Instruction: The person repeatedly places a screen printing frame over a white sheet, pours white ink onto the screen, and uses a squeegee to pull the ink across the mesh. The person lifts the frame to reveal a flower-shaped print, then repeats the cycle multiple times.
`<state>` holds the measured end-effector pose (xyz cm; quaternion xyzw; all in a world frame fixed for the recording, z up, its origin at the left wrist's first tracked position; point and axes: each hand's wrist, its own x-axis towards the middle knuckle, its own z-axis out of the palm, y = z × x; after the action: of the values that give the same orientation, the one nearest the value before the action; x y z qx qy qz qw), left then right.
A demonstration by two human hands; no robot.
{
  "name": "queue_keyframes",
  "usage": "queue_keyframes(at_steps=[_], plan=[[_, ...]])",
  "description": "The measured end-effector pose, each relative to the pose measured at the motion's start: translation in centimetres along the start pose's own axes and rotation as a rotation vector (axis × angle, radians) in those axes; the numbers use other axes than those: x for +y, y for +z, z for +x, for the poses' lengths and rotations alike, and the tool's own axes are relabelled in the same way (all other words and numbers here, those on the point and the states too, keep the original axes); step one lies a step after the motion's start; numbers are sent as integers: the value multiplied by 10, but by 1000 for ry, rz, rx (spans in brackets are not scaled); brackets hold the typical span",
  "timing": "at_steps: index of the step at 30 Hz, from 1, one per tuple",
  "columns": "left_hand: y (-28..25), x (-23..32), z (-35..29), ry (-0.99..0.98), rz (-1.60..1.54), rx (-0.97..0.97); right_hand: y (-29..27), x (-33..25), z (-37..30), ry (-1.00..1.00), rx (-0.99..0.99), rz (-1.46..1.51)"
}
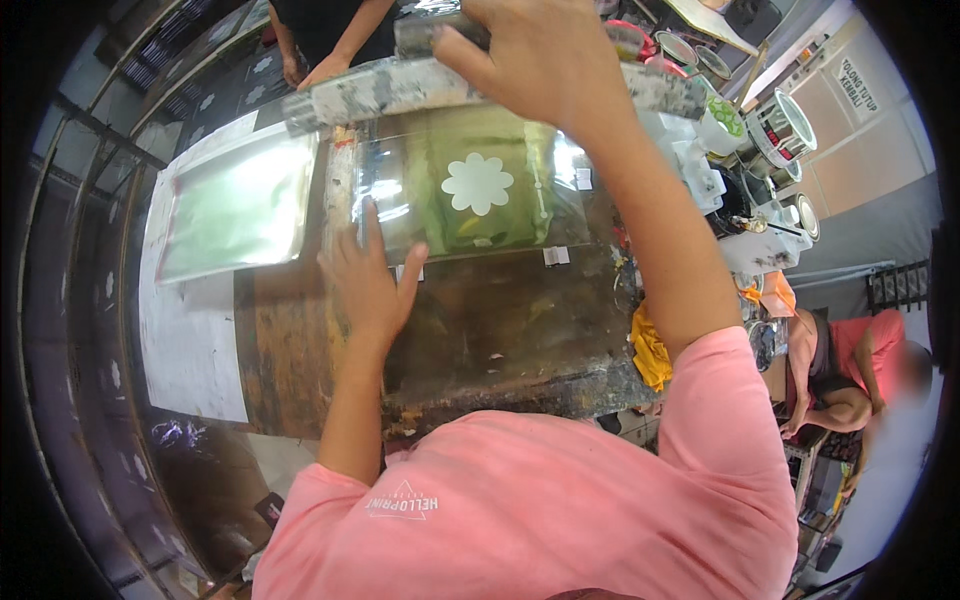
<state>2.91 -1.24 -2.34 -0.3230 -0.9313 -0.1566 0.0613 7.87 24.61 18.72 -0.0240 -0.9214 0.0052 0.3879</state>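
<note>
Left hand lies flat, fingers spread, pressing the near-left corner of the clear film that carries a white flower shape on green. Right hand is closed around the squeegee handle at the far edge, above the paint-crusted frame bar. Film sits mid-table on the stained, ink-smeared wooden work surface. Left of it lies a second green sheet on white paper. Yellow rag hangs at the right table edge. Another person's hand rests on the far side. Ink pots crowd the far right; a seated person in pink is at right.
</note>
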Motion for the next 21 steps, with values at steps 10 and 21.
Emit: queue_keyframes(at_steps=[10,21], plan=[[37,14,6,-43,-546,67,2,18,29,21,7,-33],[-43,-42,81,-252,-694,374,4,17,27,36,27,-31]])
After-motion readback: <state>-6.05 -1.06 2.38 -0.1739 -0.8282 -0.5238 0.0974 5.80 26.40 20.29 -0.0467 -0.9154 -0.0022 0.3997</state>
